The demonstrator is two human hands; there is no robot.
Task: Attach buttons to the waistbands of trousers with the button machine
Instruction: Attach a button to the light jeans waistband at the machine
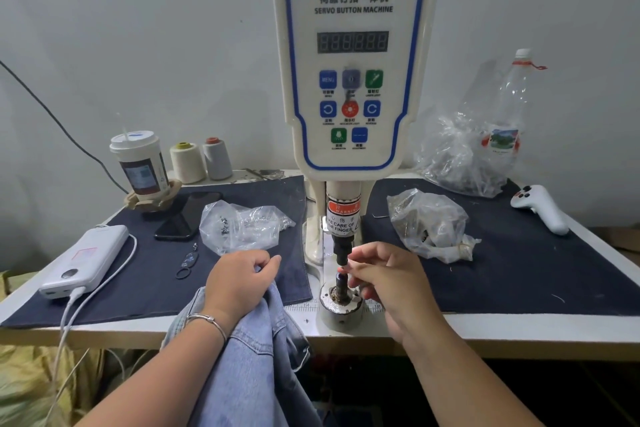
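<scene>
I can't confirm a button at right hand [388,282] fingertips: too small, fingers cover gap betw. punch [343,253] and die [341,282]. Trousers [249,357] cut off at bottom edge; waistband hidden under left hand [239,282]. Machine display [352,42] digits unreadable.

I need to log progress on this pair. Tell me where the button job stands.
Done: nothing visibly attached; no button shows on the jeans.
In hand: the right hand reaches its fingertips to the gap between the machine's punch and lower die, apparently loading a part; the left hand grips the denim beside it.
Left: laying the waistband over the die and pressing.
</scene>
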